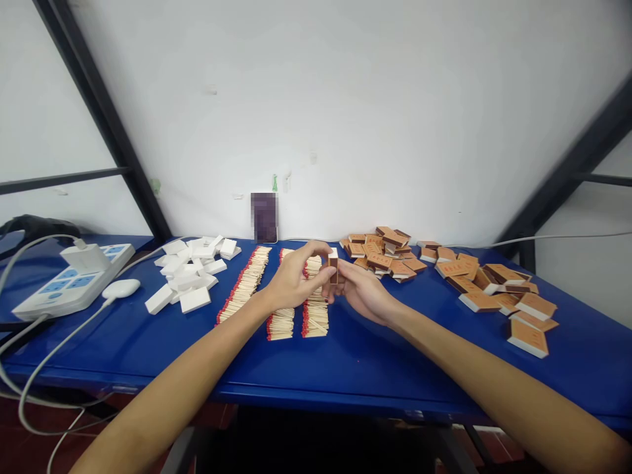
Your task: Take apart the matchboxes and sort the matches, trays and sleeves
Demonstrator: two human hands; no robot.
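Observation:
Between my two hands a matchbox [334, 268] stands upright, its white inner tray poking out at the top of the brown sleeve. My left hand [296, 276] grips it from the left with thumb and fingers. From the right, the fingers of my right hand [363, 289] close on the same box. Below and beside my left hand lie rows of red-tipped matches [281, 322], partly covered by that hand. Further left is a pile of white inner trays [195, 299]. Right of my hands are orange-brown matchboxes [379, 260] in a heap.
More matchboxes [528, 336] spread along the right of the blue table [385, 375]. A power strip [74, 289] with a plugged charger, a white oval device [121, 288] and loose cables occupy the left. A phone [265, 220] with a blurred screen leans on the wall.

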